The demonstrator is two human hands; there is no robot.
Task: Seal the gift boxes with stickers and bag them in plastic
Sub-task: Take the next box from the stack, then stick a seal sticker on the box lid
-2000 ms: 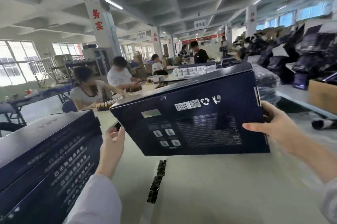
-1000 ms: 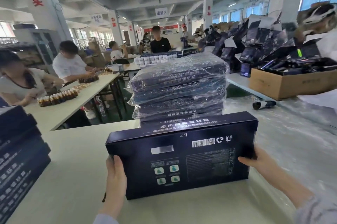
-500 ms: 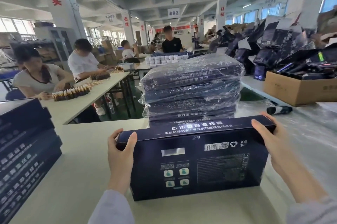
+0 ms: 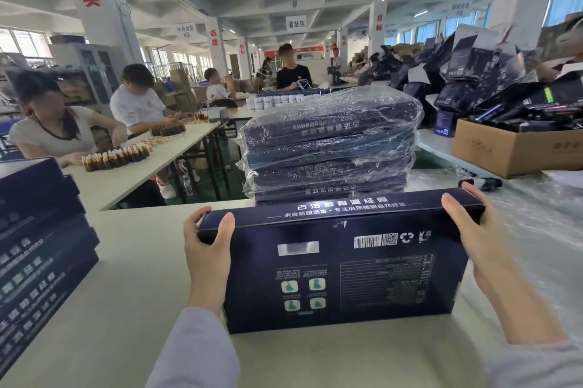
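The dark blue gift box [image 4: 344,264] stands on its long edge on the pale table [image 4: 126,277], right in front of the person, its printed back with a barcode and four small icons facing them. The left hand [image 4: 206,248] grips the box's upper left corner, thumb laid against the near face and the other fingers curled over the top edge to the far side. The right hand [image 4: 476,239] holds the upper right corner, thumb on the top panel and fingers wrapped round the far corner. Just behind the box sits a stack of bagged boxes [image 4: 331,144] in clear wrap; whether they touch I cannot tell. At the table's left edge is a pile of unbagged boxes [image 4: 38,245]. To the right lies crinkled clear plastic [image 4: 542,223], and beyond it an open cardboard carton [image 4: 511,147] full of dark packaging. At the next table workers sit over rows of small brown bottles [image 4: 116,157]
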